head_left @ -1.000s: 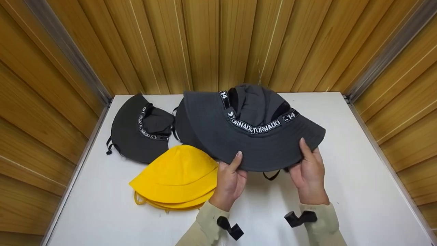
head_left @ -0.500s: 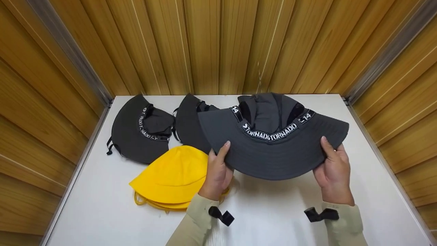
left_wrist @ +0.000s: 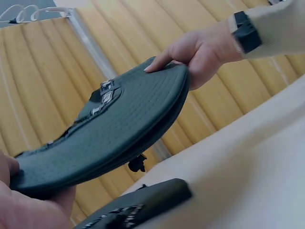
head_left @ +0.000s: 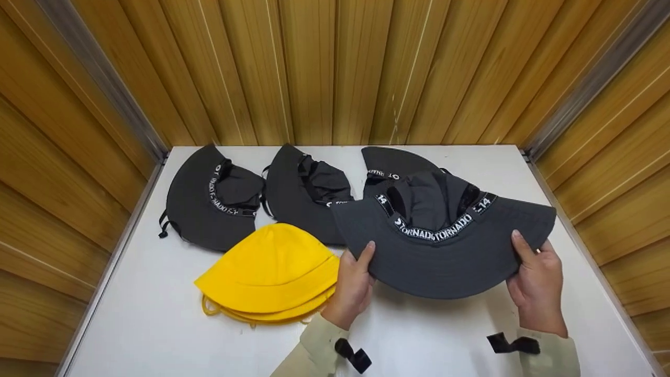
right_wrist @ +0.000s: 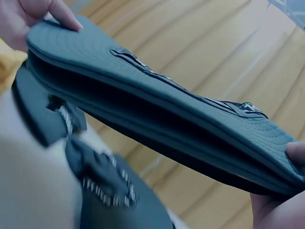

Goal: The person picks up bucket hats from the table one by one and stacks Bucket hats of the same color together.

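Both hands hold a dark grey bucket hat by its brim, with white "TORNADO" lettering along the inner band. My left hand pinches the left part of the brim, thumb on top. At the other end my right hand grips it the same way. In the left wrist view a black cord toggle hangs beneath the hat. The right wrist view shows the folded brim as two layers with a gap between them. Fingers under the brim are mostly hidden.
Dark hats lie on the white table: one at left, a middle hat and a back-right hat partly covered by the held one. Stacked yellow hats sit beside my left hand. Wood-look panels enclose the table.
Both hands have carried the dark hat right and closer to me, away from over the middle hat. The middle and back-right hats show more now. The grip stays the same.
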Demonstrator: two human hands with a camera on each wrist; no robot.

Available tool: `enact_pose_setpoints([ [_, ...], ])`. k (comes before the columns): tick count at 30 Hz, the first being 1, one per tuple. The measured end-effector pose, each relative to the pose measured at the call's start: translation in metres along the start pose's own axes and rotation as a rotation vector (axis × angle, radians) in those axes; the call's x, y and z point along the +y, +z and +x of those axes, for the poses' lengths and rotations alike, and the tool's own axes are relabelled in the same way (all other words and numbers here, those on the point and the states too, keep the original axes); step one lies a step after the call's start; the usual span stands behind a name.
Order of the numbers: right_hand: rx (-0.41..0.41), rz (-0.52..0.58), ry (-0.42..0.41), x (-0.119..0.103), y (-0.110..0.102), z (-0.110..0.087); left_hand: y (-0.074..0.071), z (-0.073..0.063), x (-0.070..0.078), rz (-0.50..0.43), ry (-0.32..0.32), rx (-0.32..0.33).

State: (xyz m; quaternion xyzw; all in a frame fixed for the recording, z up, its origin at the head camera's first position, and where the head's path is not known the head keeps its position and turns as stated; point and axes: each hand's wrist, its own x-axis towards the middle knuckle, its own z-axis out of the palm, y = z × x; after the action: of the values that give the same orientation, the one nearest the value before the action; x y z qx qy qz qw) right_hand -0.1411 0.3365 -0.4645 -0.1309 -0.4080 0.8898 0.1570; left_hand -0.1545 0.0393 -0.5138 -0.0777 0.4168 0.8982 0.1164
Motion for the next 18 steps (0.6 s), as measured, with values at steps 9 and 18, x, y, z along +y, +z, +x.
enact_pose_setpoints([
  [9, 0.095, -0.061, 0.078, 0.018, -0.061, -0.001, -0.014, -0.018, -0.035, 0.081, -0.210, -0.127],
  [18, 0.241, -0.398, 0.227, 0.030, -0.085, 0.009, -0.031, -0.023, -0.039, 0.253, -0.380, -0.110],
])
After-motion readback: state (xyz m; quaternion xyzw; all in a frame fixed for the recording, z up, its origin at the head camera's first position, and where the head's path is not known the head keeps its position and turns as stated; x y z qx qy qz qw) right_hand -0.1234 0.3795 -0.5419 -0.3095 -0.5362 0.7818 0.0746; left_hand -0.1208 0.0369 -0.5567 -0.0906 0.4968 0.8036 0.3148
